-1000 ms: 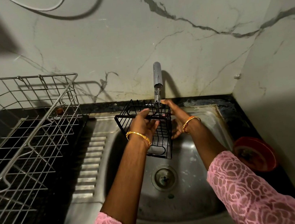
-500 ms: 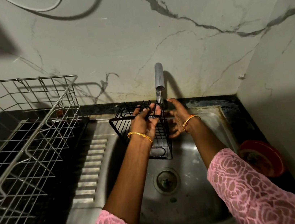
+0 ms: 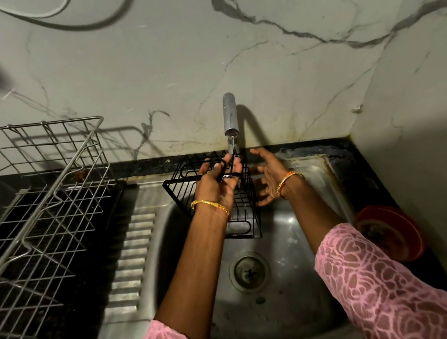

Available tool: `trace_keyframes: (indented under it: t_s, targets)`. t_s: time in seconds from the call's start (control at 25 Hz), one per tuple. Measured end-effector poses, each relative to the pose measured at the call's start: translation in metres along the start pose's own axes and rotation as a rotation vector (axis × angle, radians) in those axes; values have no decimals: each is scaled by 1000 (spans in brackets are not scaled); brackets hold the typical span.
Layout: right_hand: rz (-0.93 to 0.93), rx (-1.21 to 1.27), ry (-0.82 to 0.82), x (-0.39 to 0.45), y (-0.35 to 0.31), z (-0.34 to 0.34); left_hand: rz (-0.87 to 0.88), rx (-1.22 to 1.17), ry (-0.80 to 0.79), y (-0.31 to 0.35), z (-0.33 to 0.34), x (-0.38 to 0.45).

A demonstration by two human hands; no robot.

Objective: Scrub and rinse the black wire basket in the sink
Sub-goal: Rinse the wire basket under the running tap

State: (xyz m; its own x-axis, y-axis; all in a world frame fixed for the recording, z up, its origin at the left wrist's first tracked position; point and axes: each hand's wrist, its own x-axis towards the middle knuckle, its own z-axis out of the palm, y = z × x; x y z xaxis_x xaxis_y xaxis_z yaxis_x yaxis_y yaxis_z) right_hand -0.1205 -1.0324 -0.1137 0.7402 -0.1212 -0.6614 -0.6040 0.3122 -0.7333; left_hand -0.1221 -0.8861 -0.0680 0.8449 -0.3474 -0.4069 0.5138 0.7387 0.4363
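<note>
My left hand clamps the black wire basket rim under the tap at the sink back edge, basket hanging below; right hand open alongside, holding nothing.

The black wire basket was a small box of thin black rods, held up over the far left part of the steel sink, tilted with its open top turned to the left. Its far upper edge sat directly under the tap's outlet. The sink's round basin lay below it, wet, with the drain near the middle.
</note>
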Motion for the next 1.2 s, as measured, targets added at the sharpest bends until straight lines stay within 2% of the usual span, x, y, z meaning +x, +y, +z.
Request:
trace_keyframes:
  t_s: [0.28,0.44,0.56,0.64,0.72,0.84,1.0,1.2]
  targets:
    - [-11,20,50,6,8,-4,-5,-58,3,6,-7,3]
    - [-50,82,200,16,30,-17,-18,-128,-40,11,-9,-9]
    - [0,9,309,17,57,-27,-29,-157,-59,14,-13,-22]
    - [119,0,268,19,78,-33,-26,-183,-70,18,-17,-30]
    - [202,99,141,24,95,-34,-16,-213,-84,21,-23,-35]
    - [147,215,-8,27,99,-23,15,-219,-91,23,-31,-39]
    - [102,126,27,26,85,-6,66,-292,-60,31,-41,-40]
    - [101,-124,79,28,60,-2,94,-384,-105,41,-37,-41]
